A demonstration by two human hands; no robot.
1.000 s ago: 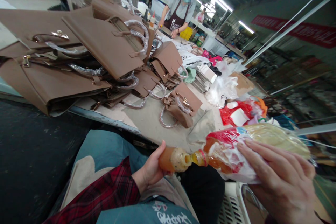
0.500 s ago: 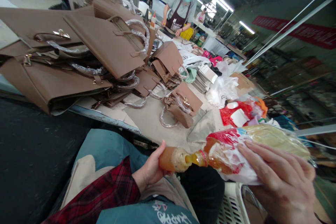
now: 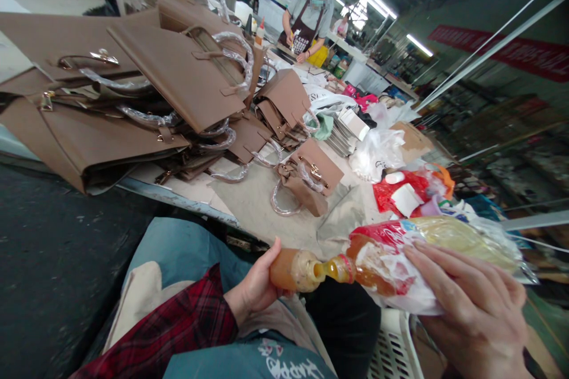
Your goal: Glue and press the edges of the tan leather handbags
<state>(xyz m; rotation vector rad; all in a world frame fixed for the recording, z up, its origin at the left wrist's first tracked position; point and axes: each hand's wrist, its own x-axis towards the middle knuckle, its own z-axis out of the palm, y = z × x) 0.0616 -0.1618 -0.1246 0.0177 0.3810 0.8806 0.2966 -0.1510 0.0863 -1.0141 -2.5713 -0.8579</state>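
My left hand (image 3: 256, 287) is closed around a small orange bottle (image 3: 293, 270) held low over my lap. My right hand (image 3: 471, 308) grips a large plastic bottle (image 3: 427, 254) wrapped in a crinkled bag, tipped on its side. The big bottle's neck (image 3: 338, 268) meets the small bottle's mouth, and amber liquid fills the neck. Both bottles hang just in front of the table's near edge (image 3: 178, 201).
Several brown handbags (image 3: 178, 77) with wrapped handles lie piled on the table, a small one (image 3: 306, 180) nearest me. White and red plastic bags (image 3: 400, 189) sit at right. A person in an apron (image 3: 309, 18) works farther along. A white crate (image 3: 391, 349) stands below.
The big bottle has tilted slightly and its far end dropped a little; my hands stay joined at the bottle mouths. The person at the back has shifted their arms.
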